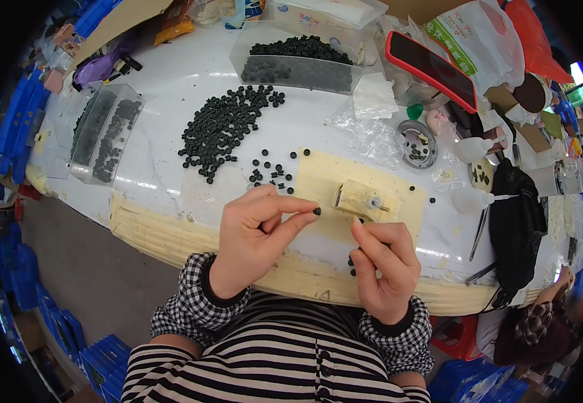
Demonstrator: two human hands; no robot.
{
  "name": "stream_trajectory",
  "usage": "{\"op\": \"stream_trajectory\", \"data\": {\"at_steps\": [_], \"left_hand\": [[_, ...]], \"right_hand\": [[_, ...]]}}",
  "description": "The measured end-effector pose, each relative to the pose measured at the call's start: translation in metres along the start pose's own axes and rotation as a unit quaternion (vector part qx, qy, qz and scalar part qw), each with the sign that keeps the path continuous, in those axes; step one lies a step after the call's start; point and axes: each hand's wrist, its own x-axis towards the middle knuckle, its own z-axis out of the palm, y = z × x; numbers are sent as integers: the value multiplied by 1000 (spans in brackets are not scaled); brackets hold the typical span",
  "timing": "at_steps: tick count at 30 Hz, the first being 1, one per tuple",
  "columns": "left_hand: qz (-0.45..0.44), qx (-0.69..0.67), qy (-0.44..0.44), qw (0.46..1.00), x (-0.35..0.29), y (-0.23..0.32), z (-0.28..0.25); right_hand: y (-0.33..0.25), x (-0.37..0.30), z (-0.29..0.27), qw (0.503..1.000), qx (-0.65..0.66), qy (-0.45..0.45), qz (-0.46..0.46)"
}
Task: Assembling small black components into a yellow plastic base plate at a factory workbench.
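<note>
My left hand [254,232] pinches a small black round part [317,211] between thumb and forefinger, left of a yellowed block [355,199]. The block carries a pale round stub and a short brass-coloured pin, and sits on a cream sheet [399,181]. Just below the block is my right hand [387,258], fingers curled and closed. A dark speck shows at its fingertips, too small to name. A few black parts [352,263] lie by its thumb. Several loose black parts [269,176] are scattered beyond my left hand, near a large heap [221,127] of the same kind.
A clear bin [296,75] of black parts stands at the back; another clear box [107,134] is at the left. To the right are a red-cased phone [432,70], a round metal tin [418,144], white squeeze bottles [471,200] and a black cloth bag [514,228]. Another person's arm [553,292] shows far right.
</note>
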Motion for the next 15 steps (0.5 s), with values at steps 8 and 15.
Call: {"op": "stream_trajectory", "data": {"at_steps": [8,15], "left_hand": [[-102,-72,4,992,5,-6,-29],[-379,-726,17,573,-1,3,-14]], "right_hand": [[-3,-2,-3,999,-9,31,30],[0,-3,-7,998,-27,59,15]]}}
